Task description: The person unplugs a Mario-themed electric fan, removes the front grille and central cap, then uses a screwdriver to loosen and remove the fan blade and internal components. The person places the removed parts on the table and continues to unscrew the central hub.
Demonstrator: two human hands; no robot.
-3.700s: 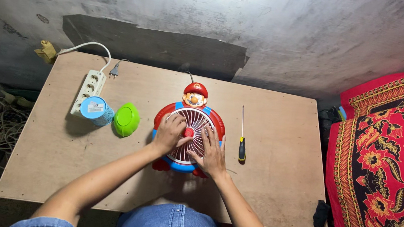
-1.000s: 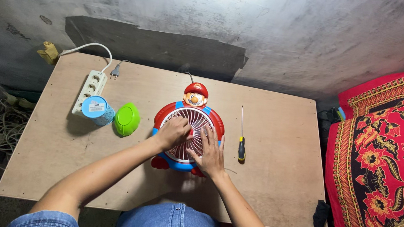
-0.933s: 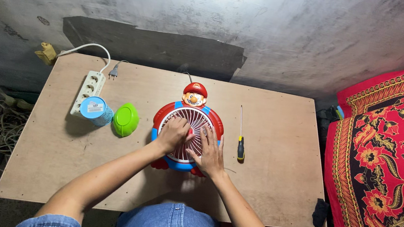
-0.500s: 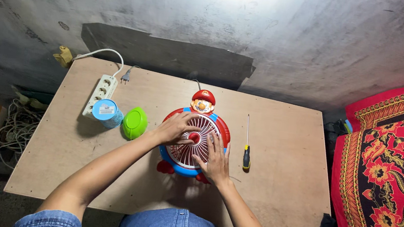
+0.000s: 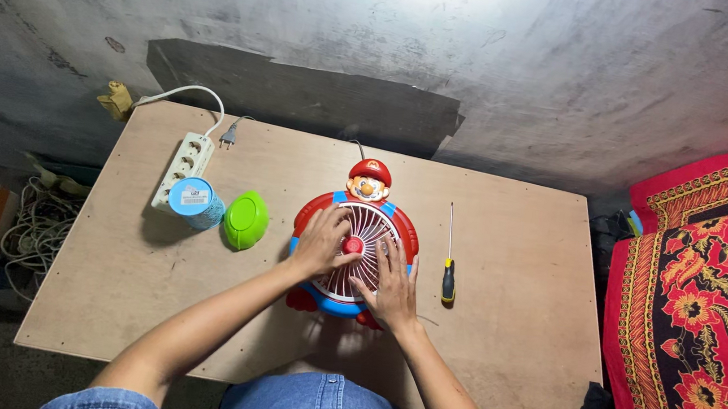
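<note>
**Both hands flat on the fan grille**

I see the toy fan [image 5: 354, 247] lying face up at the middle of the plywood table [image 5: 512, 337], its cartoon figure head pointing away from me. My left hand [image 5: 321, 243] rests on the left part of the white grille, fingers [image 5: 331, 220] loosely together and slightly curled, thumb next to the red hub. My right hand [image 5: 394, 282] lies on the lower right part, fingers [image 5: 388, 254] straight and a little spread, palm down. Neither grips anything; both only press. A screwdriver [image 5: 449, 257] lies just right of the fan, untouched. Left of it: green oval lid [image 5: 246, 219], blue cylinder [image 5: 197, 202], power strip [image 5: 180, 169].
</note>
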